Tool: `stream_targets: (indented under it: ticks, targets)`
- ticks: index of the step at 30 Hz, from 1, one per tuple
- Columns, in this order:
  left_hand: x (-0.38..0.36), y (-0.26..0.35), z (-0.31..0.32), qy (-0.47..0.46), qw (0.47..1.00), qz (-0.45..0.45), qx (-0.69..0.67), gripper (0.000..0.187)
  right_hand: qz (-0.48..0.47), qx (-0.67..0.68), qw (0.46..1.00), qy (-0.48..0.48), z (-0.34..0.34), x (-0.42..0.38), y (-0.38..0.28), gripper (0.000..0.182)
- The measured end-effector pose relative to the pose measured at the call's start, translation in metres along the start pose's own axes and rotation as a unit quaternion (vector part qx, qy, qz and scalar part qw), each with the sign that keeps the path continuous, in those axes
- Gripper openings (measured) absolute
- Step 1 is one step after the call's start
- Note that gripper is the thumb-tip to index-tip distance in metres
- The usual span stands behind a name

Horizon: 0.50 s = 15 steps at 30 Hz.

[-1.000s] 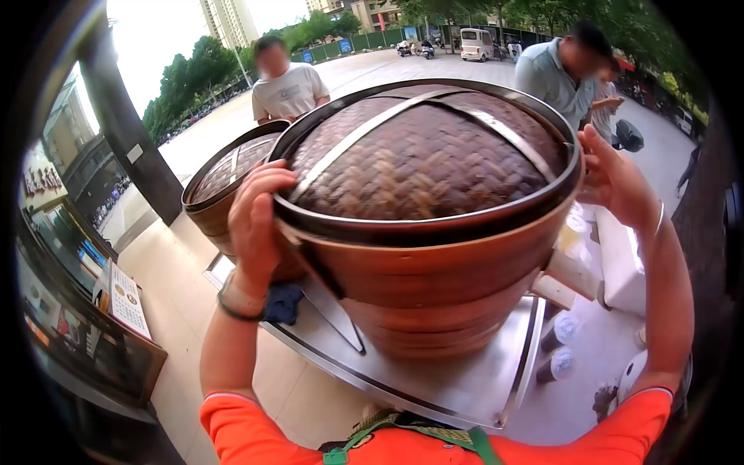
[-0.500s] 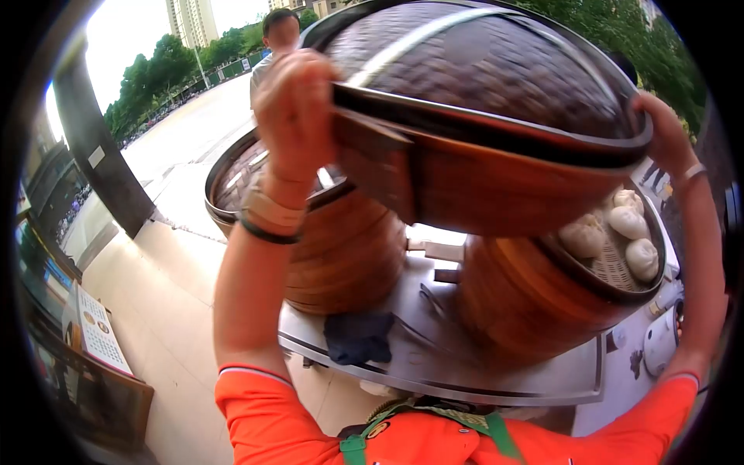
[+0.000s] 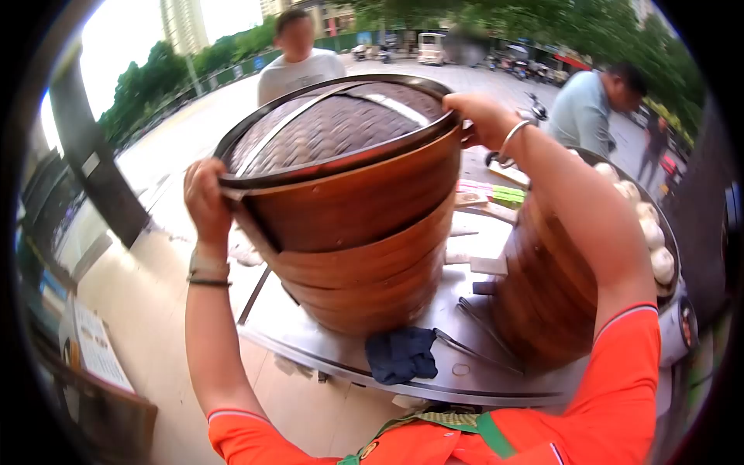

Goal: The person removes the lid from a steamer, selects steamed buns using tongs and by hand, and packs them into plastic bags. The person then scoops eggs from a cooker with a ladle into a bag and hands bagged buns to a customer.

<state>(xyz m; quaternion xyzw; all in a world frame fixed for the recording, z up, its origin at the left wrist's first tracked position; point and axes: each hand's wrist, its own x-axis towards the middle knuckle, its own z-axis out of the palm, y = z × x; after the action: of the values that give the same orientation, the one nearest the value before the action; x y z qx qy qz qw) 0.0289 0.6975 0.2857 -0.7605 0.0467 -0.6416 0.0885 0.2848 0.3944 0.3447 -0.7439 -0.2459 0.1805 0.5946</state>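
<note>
A lidded wooden steamer basket (image 3: 349,198) sits over the left stack of steamer tiers (image 3: 364,287), its upper part slightly wider than the tiers below. My left hand (image 3: 206,198) grips its left edge, fingers curled at the rim. At the far right rim, my right hand (image 3: 484,122) is closed over the edge. The domed woven lid (image 3: 333,128) has pale crossing strips. On the right stands another steamer stack (image 3: 546,287), uncovered, with white buns (image 3: 651,231) inside, partly hidden by my right arm.
A dark cloth (image 3: 401,355) and metal tongs (image 3: 482,337) lie on the steel table (image 3: 310,353) in front of the stacks. One person (image 3: 298,66) stands beyond the left stack, another (image 3: 585,108) behind the right one. A dark post (image 3: 97,155) rises at left.
My hands have carried the lidded steamer basket left and down, from over the right stack onto the left stack. The buns at right are less covered. A second person now shows at right.
</note>
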Motion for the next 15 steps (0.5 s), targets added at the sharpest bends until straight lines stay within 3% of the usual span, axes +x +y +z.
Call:
stream_targets:
  ticks: [1,2,3,4,5,6,7,8,10,12,13,14,15]
  targets:
    - [-0.003,0.004,0.004,0.027,1.000,0.000,-0.013,0.023,-0.002,-0.004,1.000,-0.007,-0.002,-0.001,0.007,0.020]
    - [-0.010,-0.001,0.005,0.010,0.999,0.013,-0.046,0.020,-0.024,-0.001,1.000,0.017,0.004,-0.015,0.011,0.023]
    - [-0.007,0.001,0.007,0.011,0.993,0.105,0.055,0.020,-0.026,-0.025,0.998,0.044,0.003,0.000,0.023,0.031]
    - [-0.020,-0.015,0.012,-0.011,0.999,0.035,-0.023,0.023,-0.098,-0.124,0.984,0.084,-0.001,0.017,0.037,0.043]
    - [-0.032,-0.031,0.017,-0.022,0.994,-0.039,-0.100,0.025,-0.106,-0.140,0.981,0.082,0.002,-0.010,0.027,0.054]
    - [-0.031,-0.031,0.015,-0.025,0.991,-0.075,-0.110,0.027,-0.185,-0.152,0.961,0.140,0.007,-0.015,0.033,0.059]
    - [-0.024,-0.013,0.007,-0.047,0.978,-0.164,-0.124,0.029,-0.171,-0.098,0.966,0.165,0.016,-0.028,0.039,0.062]
    - [-0.015,0.012,-0.001,-0.023,0.958,-0.238,-0.159,0.030,-0.219,-0.033,0.971,0.084,0.017,-0.057,0.044,0.066]
    - [-0.013,0.055,-0.012,0.084,0.991,-0.083,0.070,0.027,-0.280,-0.145,0.947,0.058,0.017,-0.130,0.061,0.069]
    - [-0.017,0.098,-0.020,0.115,0.993,0.005,-0.015,0.023,-0.321,-0.176,0.928,-0.072,-0.006,-0.213,0.073,0.067]
    - [-0.019,0.136,-0.025,0.069,0.995,0.024,-0.066,0.018,-0.343,-0.213,0.909,-0.103,-0.026,-0.256,0.073,0.066]
    - [-0.014,0.173,-0.017,0.051,0.970,0.035,-0.236,0.020,-0.354,-0.211,0.906,-0.098,-0.047,-0.288,0.072,0.064]
    - [-0.005,0.206,-0.019,-0.062,0.969,0.084,-0.223,0.013,-0.384,-0.283,0.878,-0.051,-0.076,-0.314,0.067,0.062]
